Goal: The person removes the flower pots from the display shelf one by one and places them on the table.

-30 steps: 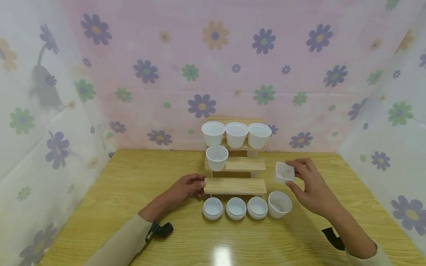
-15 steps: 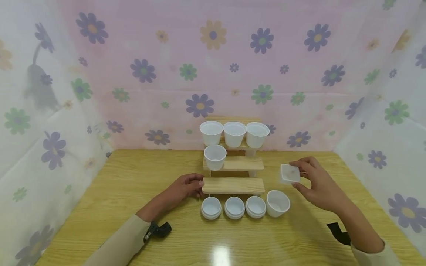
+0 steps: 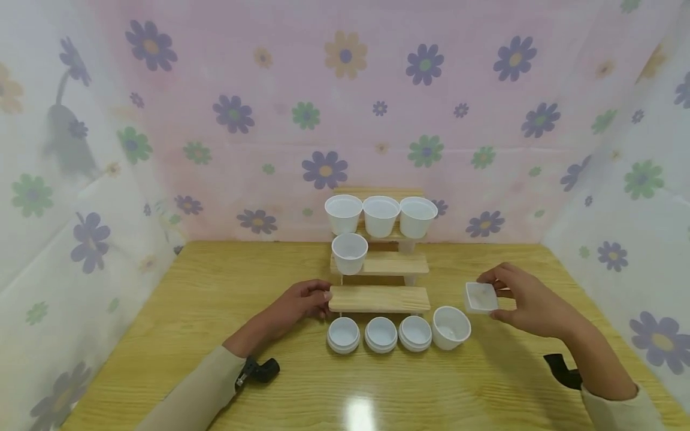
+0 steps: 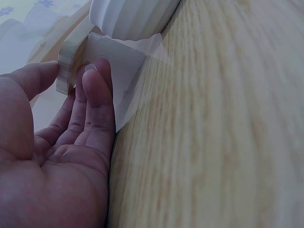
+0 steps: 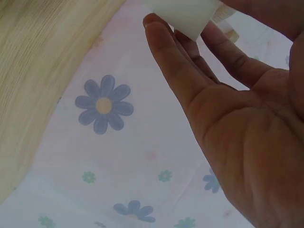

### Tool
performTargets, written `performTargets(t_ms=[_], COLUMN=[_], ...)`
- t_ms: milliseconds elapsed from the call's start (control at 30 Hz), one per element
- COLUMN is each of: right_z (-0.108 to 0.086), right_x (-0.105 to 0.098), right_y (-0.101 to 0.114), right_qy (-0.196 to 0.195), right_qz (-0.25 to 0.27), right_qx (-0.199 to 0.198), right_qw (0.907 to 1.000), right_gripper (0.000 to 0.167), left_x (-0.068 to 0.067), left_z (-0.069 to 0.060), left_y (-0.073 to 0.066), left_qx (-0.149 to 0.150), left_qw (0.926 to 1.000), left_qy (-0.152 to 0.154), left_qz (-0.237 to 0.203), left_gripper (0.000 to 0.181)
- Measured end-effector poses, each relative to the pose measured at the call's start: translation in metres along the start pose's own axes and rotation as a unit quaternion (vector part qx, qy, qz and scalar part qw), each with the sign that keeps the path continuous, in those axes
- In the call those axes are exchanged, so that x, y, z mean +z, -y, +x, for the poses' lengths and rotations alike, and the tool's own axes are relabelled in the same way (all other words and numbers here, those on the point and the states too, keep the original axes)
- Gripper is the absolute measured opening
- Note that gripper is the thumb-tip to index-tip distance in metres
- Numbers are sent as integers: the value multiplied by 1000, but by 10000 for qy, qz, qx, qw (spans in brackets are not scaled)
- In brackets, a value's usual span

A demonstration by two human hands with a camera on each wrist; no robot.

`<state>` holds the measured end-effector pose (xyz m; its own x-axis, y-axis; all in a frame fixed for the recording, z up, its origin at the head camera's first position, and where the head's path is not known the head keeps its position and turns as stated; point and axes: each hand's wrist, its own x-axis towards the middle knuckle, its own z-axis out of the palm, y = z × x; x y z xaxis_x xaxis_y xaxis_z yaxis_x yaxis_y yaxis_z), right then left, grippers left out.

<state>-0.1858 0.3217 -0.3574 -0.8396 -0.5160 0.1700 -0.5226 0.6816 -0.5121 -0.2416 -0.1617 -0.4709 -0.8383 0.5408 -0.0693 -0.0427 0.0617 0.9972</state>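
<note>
At the left end of the lowest step of a tiered wooden display stand (image 3: 380, 299), my left hand (image 3: 295, 308) pinches the board. The left wrist view shows the thumb on one face of the board (image 4: 71, 61) and the fingers behind it. My right hand (image 3: 530, 306) holds a small square white pot (image 3: 481, 297) by its right side, off to the right of the stand. In the right wrist view the pot (image 5: 185, 16) is partly cut off by the top edge. A round white cup (image 3: 451, 328) stands on the table just left of the held pot.
Three white cups (image 3: 381, 216) line the upper part of the stand, and another cup (image 3: 350, 254) sits at the left of the step below. Three low white jars (image 3: 381, 334) stand in front of the stand. Flowered cloth (image 3: 259, 131) encloses the wooden table (image 3: 226, 263).
My right hand has moved right and slightly toward me with the square pot, away from the stand. The left hand stays at the step's end.
</note>
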Motion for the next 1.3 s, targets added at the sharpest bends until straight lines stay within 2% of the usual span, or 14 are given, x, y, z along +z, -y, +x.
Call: performTargets(t_ms=[267,467,800,1300], right_z=[3,2,-3,-1], right_x=[-4,-10,-7,9], right_y=[-13,-22,-26,-23], right_qy=[638,1160,1772,2100], right_qz=[270,592,773,984], right_qx=[44,168,144,320], right_qw=[9976,9913,9810,9722], right_gripper=[55,55,54,53], left_x=[-1,-1,4,-1], left_z=[0,6,9,2], left_y=[-3,-5,-5,-1], left_qx=[14,37,72,17], left_qw=[10000,10000,10000,9999], left_qy=[28,34,55,77], left_qz=[14,53,4,76], left_gripper=[49,48,46,49])
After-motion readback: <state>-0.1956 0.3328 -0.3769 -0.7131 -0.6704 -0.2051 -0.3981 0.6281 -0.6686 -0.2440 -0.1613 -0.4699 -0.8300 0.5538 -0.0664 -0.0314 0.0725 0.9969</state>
